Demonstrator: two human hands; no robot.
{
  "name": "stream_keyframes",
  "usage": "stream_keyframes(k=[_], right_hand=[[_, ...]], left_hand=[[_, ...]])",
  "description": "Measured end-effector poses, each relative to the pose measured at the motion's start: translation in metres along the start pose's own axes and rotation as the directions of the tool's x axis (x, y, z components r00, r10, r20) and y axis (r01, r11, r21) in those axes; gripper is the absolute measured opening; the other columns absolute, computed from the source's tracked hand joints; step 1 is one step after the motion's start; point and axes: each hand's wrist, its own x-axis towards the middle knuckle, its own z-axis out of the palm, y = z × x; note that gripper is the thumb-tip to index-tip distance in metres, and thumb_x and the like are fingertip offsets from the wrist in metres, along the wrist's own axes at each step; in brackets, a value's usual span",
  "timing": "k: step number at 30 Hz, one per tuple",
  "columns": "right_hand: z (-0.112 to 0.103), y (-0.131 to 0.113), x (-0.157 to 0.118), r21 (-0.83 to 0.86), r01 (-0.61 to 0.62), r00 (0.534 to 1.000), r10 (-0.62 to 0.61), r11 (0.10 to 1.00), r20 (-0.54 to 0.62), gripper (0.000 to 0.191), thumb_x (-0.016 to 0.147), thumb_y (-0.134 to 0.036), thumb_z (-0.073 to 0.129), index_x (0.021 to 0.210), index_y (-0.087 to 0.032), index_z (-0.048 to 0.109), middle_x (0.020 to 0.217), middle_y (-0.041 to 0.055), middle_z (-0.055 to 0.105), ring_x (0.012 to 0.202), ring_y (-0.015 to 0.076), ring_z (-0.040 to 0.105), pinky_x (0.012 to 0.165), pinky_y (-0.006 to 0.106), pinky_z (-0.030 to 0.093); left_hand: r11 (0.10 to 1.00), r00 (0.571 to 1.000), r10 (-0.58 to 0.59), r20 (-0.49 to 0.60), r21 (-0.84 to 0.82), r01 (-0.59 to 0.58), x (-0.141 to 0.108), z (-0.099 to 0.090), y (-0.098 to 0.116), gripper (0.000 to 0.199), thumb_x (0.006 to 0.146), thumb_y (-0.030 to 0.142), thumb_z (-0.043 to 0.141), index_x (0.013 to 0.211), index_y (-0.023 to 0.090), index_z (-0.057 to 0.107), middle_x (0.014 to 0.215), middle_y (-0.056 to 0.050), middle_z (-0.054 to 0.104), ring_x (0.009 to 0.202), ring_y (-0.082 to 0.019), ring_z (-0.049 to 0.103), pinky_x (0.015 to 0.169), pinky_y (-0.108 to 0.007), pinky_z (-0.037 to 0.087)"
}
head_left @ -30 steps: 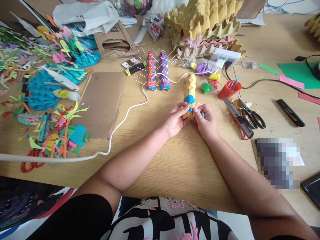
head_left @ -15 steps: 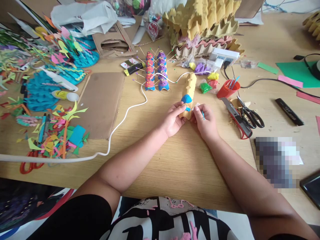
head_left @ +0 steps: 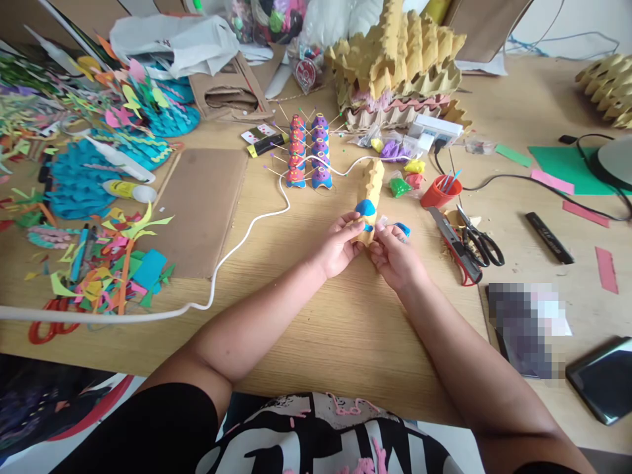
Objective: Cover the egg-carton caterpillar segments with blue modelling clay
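A yellow egg-carton strip (head_left: 374, 181) stands lengthwise in front of me, with blue clay (head_left: 366, 208) over one bump and a smaller blue patch nearer its close end. My left hand (head_left: 342, 246) grips the near end of the strip from the left, thumb on top. On the other side, my right hand (head_left: 395, 255) has its fingers pinched at the strip's right edge. A small packet with blue material (head_left: 401, 229) sticks out beside the right fingers. Exactly what lies between those fingertips is hidden.
Red-and-blue (head_left: 296, 155) and purple-and-blue (head_left: 320, 155) carton strips with sticks stand beyond, crossed by a white cable (head_left: 251, 227). A red cup (head_left: 439, 191), scissors (head_left: 480, 240) and a cutter (head_left: 457, 247) lie right. Cardboard (head_left: 202, 210) and paper scraps lie left. Egg trays (head_left: 395, 59) are stacked behind.
The right hand has turned at the strip's edge, and more of the blue material beside it shows. The view has shifted slightly, and the left hand keeps its grip.
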Motion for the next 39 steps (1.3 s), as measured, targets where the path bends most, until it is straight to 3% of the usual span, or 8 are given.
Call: stream_keyframes(k=[12,18,22,30,39], right_hand=[[0.001,0.007,-0.001,0.094,-0.005,0.998,-0.001,0.996,0.064,0.077,0.056,-0.045,0.112,0.075,-0.025,0.04,0.058,-0.013,0.043,0.05,0.0046,0.033,0.045,0.018,0.028],[0.0,0.007,0.0,0.057,0.004,0.992,-0.011,0.998,0.128,0.077,0.063,-0.056,0.108,0.079,-0.026,0.039,0.058,-0.014,0.035,0.05,0.0055,0.032,0.046,0.019,0.031],[0.001,0.005,-0.001,0.035,0.025,0.992,-0.029,0.999,0.126,0.078,0.06,-0.053,0.11,0.078,-0.026,0.038,0.059,-0.0137,0.04,0.049,0.0045,0.03,0.045,0.02,0.029],[0.005,-0.005,-0.005,0.041,0.008,0.999,-0.01,0.999,0.052,0.085,0.05,-0.055,0.112,0.074,-0.025,0.037,0.055,-0.0147,0.04,0.047,0.004,0.029,0.044,0.019,0.023],[0.016,0.003,-0.005,0.077,0.061,0.994,-0.068,0.995,0.085,0.08,0.058,-0.053,0.11,0.079,-0.026,0.038,0.056,-0.0154,0.033,0.048,0.0044,0.028,0.046,0.02,0.024]], left_hand=[[1.0,1.0,0.002,0.012,-0.002,-0.002,-0.001,-0.001,-0.003,0.038,0.079,0.01,0.097,0.104,0.022,0.071,0.093,0.004,0.079,0.079,-0.01,0.073,0.067,-0.023,0.047],[0.999,0.999,0.035,0.019,0.019,-0.036,-0.002,-0.001,-0.003,0.045,0.075,0.013,0.1,0.106,0.022,0.068,0.097,0.002,0.081,0.081,-0.011,0.074,0.067,-0.024,0.046],[0.998,0.998,0.049,0.033,0.047,-0.05,-0.004,0.001,-0.002,0.049,0.072,0.012,0.1,0.108,0.022,0.068,0.098,0.002,0.081,0.081,-0.011,0.073,0.068,-0.025,0.045],[0.999,1.0,-0.009,0.005,0.031,0.009,-0.014,0.017,0.007,0.026,0.086,0.018,0.089,0.104,0.022,0.071,0.098,0.002,0.079,0.081,-0.009,0.071,0.067,-0.022,0.044],[0.973,0.985,0.172,-0.033,0.163,-0.164,-0.017,0.015,0.0,0.045,0.07,0.015,0.101,0.108,0.021,0.077,0.093,0.004,0.078,0.08,-0.007,0.068,0.069,-0.02,0.044]])
